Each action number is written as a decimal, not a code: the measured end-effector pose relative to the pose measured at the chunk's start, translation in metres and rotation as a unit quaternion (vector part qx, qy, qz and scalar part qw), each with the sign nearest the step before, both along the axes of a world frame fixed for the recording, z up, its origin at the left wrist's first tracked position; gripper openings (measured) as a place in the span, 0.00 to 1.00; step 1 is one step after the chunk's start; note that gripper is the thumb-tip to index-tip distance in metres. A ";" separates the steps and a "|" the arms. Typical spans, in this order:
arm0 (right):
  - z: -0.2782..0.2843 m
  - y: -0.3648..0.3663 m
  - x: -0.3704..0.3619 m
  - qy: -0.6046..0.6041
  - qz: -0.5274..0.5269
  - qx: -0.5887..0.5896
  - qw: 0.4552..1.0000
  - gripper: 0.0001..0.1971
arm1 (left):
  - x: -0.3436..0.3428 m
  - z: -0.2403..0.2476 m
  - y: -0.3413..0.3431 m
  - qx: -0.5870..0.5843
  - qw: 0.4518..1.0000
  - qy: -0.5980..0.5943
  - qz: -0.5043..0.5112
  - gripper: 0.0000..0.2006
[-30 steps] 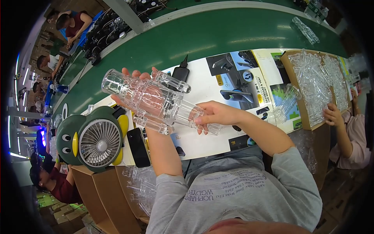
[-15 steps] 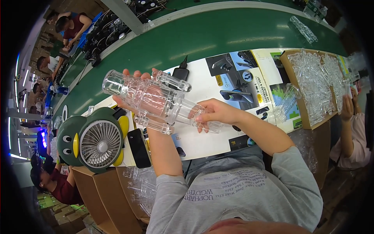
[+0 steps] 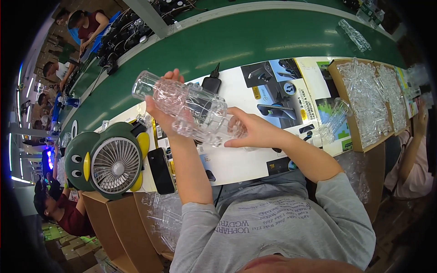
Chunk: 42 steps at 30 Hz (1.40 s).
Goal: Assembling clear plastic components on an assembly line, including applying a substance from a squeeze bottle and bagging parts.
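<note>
A clear plastic assembly (image 3: 200, 109), with a round tube-like end at the upper left and smaller limb-like pieces along its sides, is held tilted above the white board. My left hand (image 3: 163, 116) is wrapped round it from behind, fingers showing past its far side and thumb on the near side. Around its lower right end, my right hand (image 3: 248, 129) closes with thumb and fingers. Glare and see-through walls hide where the separate pieces join. Beneath it lies the white printed board (image 3: 236, 170).
At the right stands a cardboard tray (image 3: 359, 144) heaped with clear plastic parts; loose clear parts (image 3: 334, 120) lie beside it. A green penguin-shaped fan (image 3: 107, 159) and black phone (image 3: 160, 170) are at left. A black adapter (image 3: 211, 84) lies beyond. Another person's hand (image 3: 421, 113) is far right.
The clear assembly has turned in my hands, so its side limbs show differently. My left hand has shifted slightly right, and my right hand's fingers have moved round the lower end.
</note>
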State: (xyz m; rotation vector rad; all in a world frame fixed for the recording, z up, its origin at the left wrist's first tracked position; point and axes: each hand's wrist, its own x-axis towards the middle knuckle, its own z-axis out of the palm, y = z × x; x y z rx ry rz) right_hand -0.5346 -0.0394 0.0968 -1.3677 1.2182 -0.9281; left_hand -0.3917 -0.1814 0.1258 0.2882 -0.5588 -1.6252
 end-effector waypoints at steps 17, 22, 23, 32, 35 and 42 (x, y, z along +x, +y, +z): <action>0.002 0.006 0.009 0.009 -0.015 0.040 0.999 0.31 | 0.004 0.003 0.008 -0.061 0.993 -0.100 -0.002 0.24; 0.007 0.006 0.005 0.058 -0.018 0.044 0.997 0.35 | 0.005 0.003 0.008 -0.064 0.992 -0.106 0.005 0.23; 0.007 0.006 0.005 0.058 -0.018 0.044 0.997 0.35 | 0.006 0.003 0.008 -0.065 0.992 -0.106 0.005 0.23; 0.012 0.007 0.008 0.022 -0.027 -0.069 0.997 0.49 | 0.013 0.005 0.006 -0.085 0.994 -0.066 -0.024 0.23; 0.016 0.007 0.011 0.023 0.014 -0.070 0.997 0.46 | 0.018 0.003 0.002 -0.122 0.989 -0.029 -0.078 0.24; 0.011 0.009 0.010 -0.021 0.004 -0.074 0.997 0.44 | 0.012 0.005 0.011 -0.104 0.993 -0.039 -0.040 0.23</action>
